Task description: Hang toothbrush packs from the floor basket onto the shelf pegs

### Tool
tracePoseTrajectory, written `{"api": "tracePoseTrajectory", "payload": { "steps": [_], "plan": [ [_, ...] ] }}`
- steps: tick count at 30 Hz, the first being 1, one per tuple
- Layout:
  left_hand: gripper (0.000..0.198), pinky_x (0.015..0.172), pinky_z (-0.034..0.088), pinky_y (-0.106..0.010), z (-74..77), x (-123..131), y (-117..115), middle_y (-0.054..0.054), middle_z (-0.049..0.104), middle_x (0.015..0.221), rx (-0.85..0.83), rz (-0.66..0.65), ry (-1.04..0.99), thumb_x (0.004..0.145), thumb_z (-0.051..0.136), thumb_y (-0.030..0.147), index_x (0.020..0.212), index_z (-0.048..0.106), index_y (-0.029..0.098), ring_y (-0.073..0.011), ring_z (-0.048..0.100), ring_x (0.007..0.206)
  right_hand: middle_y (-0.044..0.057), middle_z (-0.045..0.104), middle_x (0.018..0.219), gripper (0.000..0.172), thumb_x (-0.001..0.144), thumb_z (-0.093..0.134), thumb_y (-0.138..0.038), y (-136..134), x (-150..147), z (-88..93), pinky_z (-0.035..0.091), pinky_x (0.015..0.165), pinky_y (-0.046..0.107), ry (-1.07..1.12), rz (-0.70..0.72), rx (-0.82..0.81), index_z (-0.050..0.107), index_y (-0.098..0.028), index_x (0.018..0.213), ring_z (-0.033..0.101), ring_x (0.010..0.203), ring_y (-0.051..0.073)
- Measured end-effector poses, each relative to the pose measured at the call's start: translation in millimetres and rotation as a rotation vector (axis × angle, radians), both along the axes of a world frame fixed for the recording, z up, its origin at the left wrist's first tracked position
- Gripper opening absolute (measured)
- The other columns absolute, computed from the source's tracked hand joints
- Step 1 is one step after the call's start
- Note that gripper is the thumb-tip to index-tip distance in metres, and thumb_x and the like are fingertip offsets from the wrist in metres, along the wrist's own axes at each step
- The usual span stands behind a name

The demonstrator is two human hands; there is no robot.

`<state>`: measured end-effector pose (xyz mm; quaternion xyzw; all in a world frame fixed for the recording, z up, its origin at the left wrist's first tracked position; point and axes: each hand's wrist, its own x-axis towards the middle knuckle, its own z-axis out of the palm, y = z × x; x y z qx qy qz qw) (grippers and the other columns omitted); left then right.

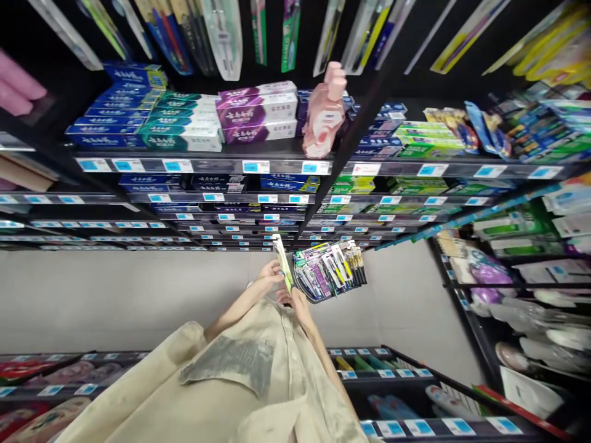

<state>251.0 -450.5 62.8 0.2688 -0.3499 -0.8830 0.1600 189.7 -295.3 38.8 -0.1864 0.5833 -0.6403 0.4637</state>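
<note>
A slim toothbrush pack [283, 263] with a yellow-green body and a white top stands nearly upright in front of my chest. My left hand [271, 271] is closed on its left side, around the middle. Lower down, my right hand [296, 299] grips the bottom end of the same pack. Just beyond my right hand is a dark basket [317, 301] filled with packaged toothbrushes [330, 271] in purple, yellow, white and black. Parts of the fingers are hidden behind the pack and the shirt.
Ahead stands a black shelf unit with toothpaste boxes [182, 120], pink mouthwash bottles [323, 117] and a row of hanging toothbrushes [223, 37]. More shelves with packaged goods [535, 307] line the right. Behind me, low shelves [388, 369] hold slippers. Grey floor [115, 289] lies between.
</note>
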Motion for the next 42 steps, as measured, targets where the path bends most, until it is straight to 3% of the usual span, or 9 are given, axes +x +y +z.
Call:
{"api": "tracePoseTrajectory", "payload": {
  "steps": [4, 8, 14, 19, 25, 30, 33, 38, 42],
  "plan": [
    [0.055, 0.062, 0.046, -0.027, 9.4, 31, -27, -0.004, 0.069, 0.086, 0.094, -0.046, 0.106, 0.055, 0.095, 0.026, 0.104, 0.071, 0.016, -0.0146, 0.061, 0.068, 0.005, 0.069, 0.079, 0.067, 0.081, 0.06, -0.083, -33, 31, 17.6, 0.052, 0.064, 0.033, -0.124, 0.003, -0.087, 0.066, -0.021, 0.104, 0.063, 0.063, 0.018],
    [0.051, 0.072, 0.049, -0.029, 10.1, 61, -57, -0.006, 0.07, 0.09, 0.279, -0.094, 0.252, 0.064, 0.085, 0.017, 0.113, 0.072, 0.015, -0.0167, 0.064, 0.075, 0.003, 0.065, 0.076, 0.059, 0.08, 0.067, -0.077, -68, 59, 30.2, 0.049, 0.056, 0.031, -0.183, 0.009, -0.098, 0.063, -0.022, 0.101, 0.059, 0.058, 0.016],
    [0.056, 0.098, 0.049, -0.044, -0.6, 94, -102, -0.017, 0.073, 0.121, 0.358, -0.018, 0.262, 0.084, 0.064, 0.022, 0.139, 0.062, 0.013, -0.0306, 0.07, 0.105, -0.005, 0.059, 0.067, 0.04, 0.083, 0.079, -0.049, -114, 90, 26.3, 0.042, 0.052, 0.024, -0.038, -0.098, 0.003, 0.061, -0.021, 0.104, 0.05, 0.051, 0.01],
    [0.056, 0.104, 0.048, -0.047, -5.9, 111, -128, -0.018, 0.071, 0.131, 0.423, 0.006, 0.282, 0.092, 0.056, 0.021, 0.147, 0.055, 0.012, -0.031, 0.071, 0.109, -0.004, 0.064, 0.069, 0.04, 0.081, 0.08, -0.044, -141, 104, 25.1, 0.043, 0.052, 0.024, 0.093, -0.129, 0.063, 0.059, -0.019, 0.103, 0.053, 0.052, 0.011],
    [0.046, 0.106, 0.047, -0.047, -3.4, 128, -145, -0.018, 0.072, 0.128, 0.454, 0.075, 0.315, 0.095, 0.05, 0.025, 0.137, 0.063, 0.01, -0.0299, 0.072, 0.107, -0.002, 0.067, 0.07, 0.042, 0.076, 0.082, -0.046, -167, 107, 29.2, 0.044, 0.049, 0.024, 0.143, -0.042, 0.088, 0.058, -0.019, 0.098, 0.054, 0.05, 0.012],
    [0.046, 0.106, 0.045, -0.044, 7.9, 144, -157, -0.017, 0.07, 0.132, 0.52, 0.334, 0.368, 0.102, 0.046, 0.039, 0.13, 0.067, 0.01, -0.0282, 0.071, 0.107, -0.006, 0.058, 0.06, 0.041, 0.082, 0.079, -0.052, -189, 110, 31.8, 0.041, 0.052, 0.024, 0.138, -0.072, 0.066, 0.059, -0.019, 0.096, 0.048, 0.05, 0.011],
    [0.048, 0.108, 0.044, -0.042, 13.7, 149, -160, -0.015, 0.067, 0.139, 0.559, 0.423, 0.399, 0.104, 0.043, 0.041, 0.133, 0.066, 0.012, -0.0275, 0.069, 0.115, -0.005, 0.061, 0.068, 0.045, 0.085, 0.075, -0.057, -199, 111, 33.9, 0.04, 0.054, 0.025, 0.109, -0.142, 0.047, 0.058, -0.019, 0.101, 0.049, 0.053, 0.011],
    [0.047, 0.11, 0.042, -0.043, 13.1, 145, -159, -0.014, 0.062, 0.146, 0.547, 0.412, 0.398, 0.098, 0.051, 0.042, 0.134, 0.065, 0.014, -0.0309, 0.061, 0.13, -0.004, 0.06, 0.069, 0.047, 0.08, 0.08, -0.056, -200, 106, 36.0, 0.04, 0.057, 0.026, 0.077, -0.201, 0.039, 0.059, -0.019, 0.1, 0.05, 0.057, 0.011],
    [0.046, 0.112, 0.041, -0.044, 7.1, 138, -158, -0.016, 0.06, 0.149, 0.504, 0.363, 0.379, 0.094, 0.058, 0.045, 0.124, 0.069, 0.012, -0.034, 0.056, 0.136, -0.004, 0.062, 0.075, 0.05, 0.078, 0.082, -0.055, -196, 103, 35.7, 0.041, 0.058, 0.026, 0.035, -0.233, 0.046, 0.058, -0.021, 0.105, 0.051, 0.058, 0.011]
  ]
}}
